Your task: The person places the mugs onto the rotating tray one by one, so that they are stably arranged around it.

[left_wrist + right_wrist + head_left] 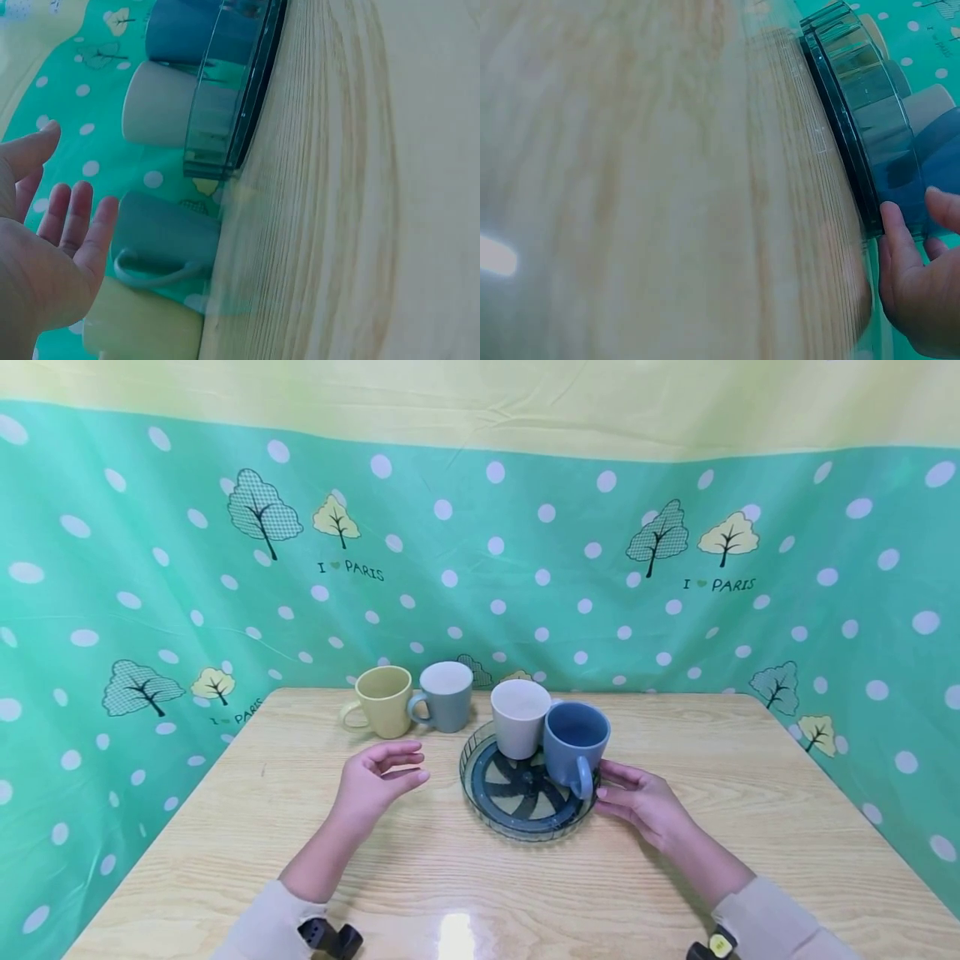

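Note:
A clear round tray with a dark spoked base sits mid-table. In it are a white mug and a blue mug, whose handle points toward the front. My right hand is at the tray's right side; in the right wrist view its fairly straight fingers touch the outer wall low down. Left of the tray, my left hand is held apart from everything with relaxed fingers and nothing in them. Beyond it stand a yellow mug and a grey-blue mug with a white inside.
The wooden table reaches back to a green dotted curtain. The yellow and grey-blue mugs stand side by side near the back edge, handles to the left. A bright reflection lies on the table's front part.

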{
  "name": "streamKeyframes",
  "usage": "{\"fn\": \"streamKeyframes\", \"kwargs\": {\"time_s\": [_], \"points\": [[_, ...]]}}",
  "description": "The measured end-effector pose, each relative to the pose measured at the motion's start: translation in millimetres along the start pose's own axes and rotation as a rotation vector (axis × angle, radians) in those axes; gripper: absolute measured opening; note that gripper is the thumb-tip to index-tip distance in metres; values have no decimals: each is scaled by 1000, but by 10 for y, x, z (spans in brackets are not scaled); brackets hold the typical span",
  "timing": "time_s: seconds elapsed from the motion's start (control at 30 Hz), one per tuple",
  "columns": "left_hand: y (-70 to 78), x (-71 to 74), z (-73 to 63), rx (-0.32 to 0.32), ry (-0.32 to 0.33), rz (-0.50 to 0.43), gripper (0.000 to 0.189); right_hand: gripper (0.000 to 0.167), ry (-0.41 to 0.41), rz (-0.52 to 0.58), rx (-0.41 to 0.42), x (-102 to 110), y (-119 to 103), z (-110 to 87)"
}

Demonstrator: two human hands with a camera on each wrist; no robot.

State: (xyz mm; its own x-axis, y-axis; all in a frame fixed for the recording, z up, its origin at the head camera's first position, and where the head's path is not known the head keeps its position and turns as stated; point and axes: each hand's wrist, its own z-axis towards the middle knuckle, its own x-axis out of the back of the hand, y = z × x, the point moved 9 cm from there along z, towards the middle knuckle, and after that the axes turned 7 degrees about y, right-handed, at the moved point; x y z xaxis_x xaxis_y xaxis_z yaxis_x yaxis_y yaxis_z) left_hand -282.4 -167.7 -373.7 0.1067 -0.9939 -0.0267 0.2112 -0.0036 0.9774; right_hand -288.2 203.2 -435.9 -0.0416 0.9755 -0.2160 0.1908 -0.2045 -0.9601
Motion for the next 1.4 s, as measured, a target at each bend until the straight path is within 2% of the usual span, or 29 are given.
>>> {"fn": "streamKeyframes", "kwargs": {"time_s": [0.3,0.77,0.9,1.13,1.4], "points": [[24,165,21,-33,31,14,44,73,-34,-24,2,-5,4,-17],[30,371,88,-17,108,51,39,71,-18,-10,3,-1,-3,-5],[31,440,115,-15,111,70,42,72,-17,-13,2,2,7,0],[49,551,174,-63,96,102,41,72,-21,-23,-1,7,15,3],[82,656,224,-111,97,142,53,73,-23,-27,5,8,12,6]]}}
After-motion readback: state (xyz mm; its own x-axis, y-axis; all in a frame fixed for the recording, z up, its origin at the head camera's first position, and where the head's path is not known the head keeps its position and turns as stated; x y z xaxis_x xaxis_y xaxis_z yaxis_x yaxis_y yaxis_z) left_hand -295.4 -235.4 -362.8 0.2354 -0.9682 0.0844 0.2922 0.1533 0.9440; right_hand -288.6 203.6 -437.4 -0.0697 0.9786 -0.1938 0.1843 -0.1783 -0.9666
